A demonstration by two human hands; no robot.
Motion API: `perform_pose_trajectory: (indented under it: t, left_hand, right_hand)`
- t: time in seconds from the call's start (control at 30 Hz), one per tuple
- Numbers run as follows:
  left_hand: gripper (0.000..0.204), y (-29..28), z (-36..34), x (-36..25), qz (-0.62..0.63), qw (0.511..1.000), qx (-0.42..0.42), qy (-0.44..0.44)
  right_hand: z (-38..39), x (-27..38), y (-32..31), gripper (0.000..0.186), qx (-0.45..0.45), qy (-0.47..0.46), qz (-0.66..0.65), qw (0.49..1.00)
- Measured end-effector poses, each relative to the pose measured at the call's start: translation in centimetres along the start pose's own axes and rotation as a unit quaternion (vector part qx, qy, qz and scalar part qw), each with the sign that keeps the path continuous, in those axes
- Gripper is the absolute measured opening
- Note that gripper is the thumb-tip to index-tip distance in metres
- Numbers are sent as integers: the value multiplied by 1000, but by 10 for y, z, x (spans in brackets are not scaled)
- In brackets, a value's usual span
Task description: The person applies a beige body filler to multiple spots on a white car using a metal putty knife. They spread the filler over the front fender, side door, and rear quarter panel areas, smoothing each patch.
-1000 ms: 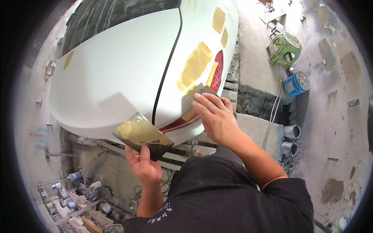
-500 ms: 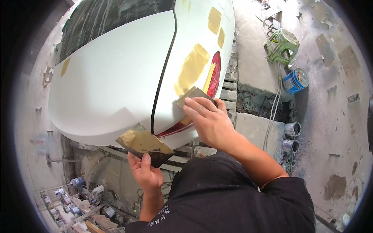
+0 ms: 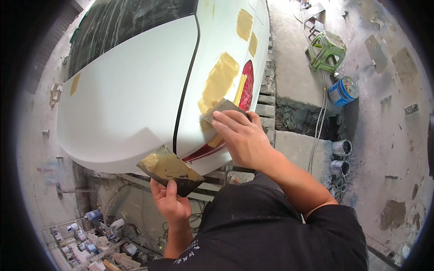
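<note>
My left hand [image 3: 172, 201] pinches a dark flat putty board [image 3: 169, 169], thumb on top, with yellow-tan body filler [image 3: 163, 163] smeared across it. The board is tilted just below the car's rear corner. In my right hand [image 3: 242, 137] is a flat grey putty spreader [image 3: 221, 108], its edge against the white car body [image 3: 122, 104]. The fingers lie over its back and hide much of it. Beside the spreader is a large yellow filler patch [image 3: 219, 83]. The red tail light [image 3: 247, 86], partly covered by yellow tape [image 3: 240, 90], lies just right of it.
Smaller filler patches [image 3: 244, 25] mark the panel farther up. On the right stand a green stool [image 3: 327, 52], a blue bucket [image 3: 342, 91] and several cans [image 3: 341, 148], near cables and a floor pit [image 3: 307, 119]. A cluttered rack [image 3: 81, 239] of bottles stands lower left.
The view has shifted slightly. My right hand has moved only a little with the spreader, and yellow filler now shows beside its lower left edge. My left hand keeps its hold.
</note>
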State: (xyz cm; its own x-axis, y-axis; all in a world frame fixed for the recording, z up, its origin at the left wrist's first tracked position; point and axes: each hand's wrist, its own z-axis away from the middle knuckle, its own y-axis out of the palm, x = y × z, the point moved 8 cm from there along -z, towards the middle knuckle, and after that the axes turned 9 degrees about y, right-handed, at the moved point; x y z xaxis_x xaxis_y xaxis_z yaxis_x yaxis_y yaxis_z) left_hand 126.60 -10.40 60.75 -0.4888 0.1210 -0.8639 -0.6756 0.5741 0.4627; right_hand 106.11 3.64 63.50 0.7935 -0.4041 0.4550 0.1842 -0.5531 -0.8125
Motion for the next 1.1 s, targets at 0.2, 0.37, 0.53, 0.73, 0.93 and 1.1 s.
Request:
perform_pose_trajectory:
  t: [0.2,0.37,0.53,0.73,0.93,1.1]
  left_hand:
    - [50,-5,3,3,-10,1000,-8,-6]
    - [50,-3,3,5,-6,1000,-10,-10]
    - [50,3,2,5,-7,1000,-9,-13]
    - [50,5,1,8,-11,1000,-13,-12]
    - [50,10,0,9,-10,1000,-9,-17]
    - [50,9,2,7,-18,1000,-18,-14]
  right_hand:
    - [7,5,12,46,35,-9,32,999]
    - [6,-3,1,45,32,-4,37,999]
    - [-4,13,9,42,19,-26,40,999]
    - [20,12,18,44,63,-16,37,997]
    - [-4,-17,-7,43,-14,-12,-1,1000]
    - [0,-15,9,42,29,-17,9,999]
